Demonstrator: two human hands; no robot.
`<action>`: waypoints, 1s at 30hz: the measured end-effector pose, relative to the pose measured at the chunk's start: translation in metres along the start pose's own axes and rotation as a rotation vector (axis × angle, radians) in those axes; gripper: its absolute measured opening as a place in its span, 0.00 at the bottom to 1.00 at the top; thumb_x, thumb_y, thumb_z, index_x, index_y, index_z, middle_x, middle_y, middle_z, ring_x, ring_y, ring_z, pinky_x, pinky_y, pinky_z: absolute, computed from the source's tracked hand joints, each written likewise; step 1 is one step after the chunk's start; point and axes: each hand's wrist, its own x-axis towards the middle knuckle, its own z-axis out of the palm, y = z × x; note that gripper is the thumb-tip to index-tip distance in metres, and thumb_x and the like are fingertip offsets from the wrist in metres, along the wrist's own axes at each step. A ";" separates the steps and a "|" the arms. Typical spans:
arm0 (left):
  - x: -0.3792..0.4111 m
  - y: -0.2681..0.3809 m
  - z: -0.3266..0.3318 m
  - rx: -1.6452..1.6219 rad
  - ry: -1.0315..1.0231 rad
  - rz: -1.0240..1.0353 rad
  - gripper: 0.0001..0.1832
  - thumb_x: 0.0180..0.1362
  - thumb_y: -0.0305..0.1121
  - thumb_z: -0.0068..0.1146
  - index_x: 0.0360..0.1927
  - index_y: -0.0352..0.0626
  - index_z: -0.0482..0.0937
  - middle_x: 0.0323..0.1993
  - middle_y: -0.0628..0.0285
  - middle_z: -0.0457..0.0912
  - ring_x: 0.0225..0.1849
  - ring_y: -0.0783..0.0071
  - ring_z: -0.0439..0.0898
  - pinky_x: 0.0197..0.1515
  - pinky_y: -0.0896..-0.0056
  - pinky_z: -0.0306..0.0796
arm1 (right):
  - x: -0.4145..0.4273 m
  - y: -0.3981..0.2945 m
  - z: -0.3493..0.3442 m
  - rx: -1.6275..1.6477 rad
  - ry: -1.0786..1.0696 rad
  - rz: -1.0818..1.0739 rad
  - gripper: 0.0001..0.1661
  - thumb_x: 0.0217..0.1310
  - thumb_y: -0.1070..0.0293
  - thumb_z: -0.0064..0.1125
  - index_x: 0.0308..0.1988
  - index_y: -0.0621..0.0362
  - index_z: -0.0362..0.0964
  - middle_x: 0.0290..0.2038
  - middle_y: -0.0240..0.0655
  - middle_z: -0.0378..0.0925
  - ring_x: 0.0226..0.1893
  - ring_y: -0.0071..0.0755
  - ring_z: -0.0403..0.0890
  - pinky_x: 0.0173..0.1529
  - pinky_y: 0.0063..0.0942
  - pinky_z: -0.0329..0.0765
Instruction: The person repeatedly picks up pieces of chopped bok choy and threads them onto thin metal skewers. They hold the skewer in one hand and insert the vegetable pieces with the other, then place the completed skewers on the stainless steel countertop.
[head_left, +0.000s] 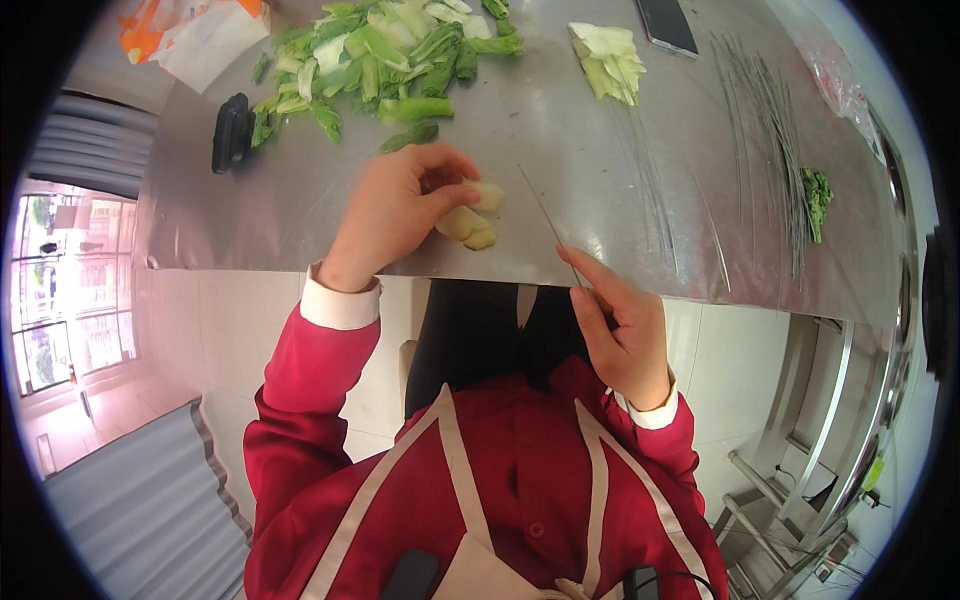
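Observation:
My left hand (397, 206) has its thumb and fingertips closed on a pale yellowish food piece (490, 196) near the table's front edge. More pale pieces (469, 229) lie just below the thumb, partly covered by it. In my right hand (626, 330) a thin metal skewer (541, 206) is pinched between thumb and forefinger. Its far tip points away from me, up and to the left, and nothing is threaded on the part that shows. The skewer's tip is apart from the pale pieces.
Cut green leafy vegetables (375, 60) are heaped at the far left. Beside them are a black device (230, 133) and a white-and-orange bag (214, 45). Loose skewers (780, 135), a leafy vegetable bundle (817, 204), pale cabbage (609, 64) and a phone (667, 26) lie rightward on the metal table (300, 217).

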 end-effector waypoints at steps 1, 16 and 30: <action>0.002 -0.003 0.001 0.100 0.022 0.094 0.07 0.48 0.24 0.59 0.33 0.38 0.79 0.26 0.68 0.73 0.30 0.80 0.71 0.33 0.79 0.65 | 0.000 -0.001 0.000 -0.004 -0.006 0.008 0.20 0.56 0.79 0.49 0.50 0.60 0.70 0.18 0.38 0.70 0.14 0.24 0.64 0.23 0.17 0.65; -0.007 -0.020 -0.010 0.462 -0.073 0.630 0.18 0.40 0.24 0.62 0.40 0.40 0.79 0.43 0.60 0.74 0.43 0.62 0.70 0.47 0.66 0.65 | 0.001 0.004 0.002 -0.009 0.021 0.004 0.21 0.55 0.79 0.49 0.51 0.59 0.70 0.20 0.39 0.71 0.14 0.25 0.65 0.24 0.17 0.66; -0.017 -0.027 -0.003 0.449 0.050 0.551 0.19 0.38 0.24 0.65 0.39 0.42 0.81 0.35 0.60 0.74 0.38 0.64 0.72 0.40 0.71 0.67 | -0.017 -0.002 0.004 -0.119 -0.200 0.006 0.23 0.54 0.78 0.51 0.52 0.60 0.68 0.11 0.38 0.64 0.10 0.36 0.67 0.18 0.26 0.64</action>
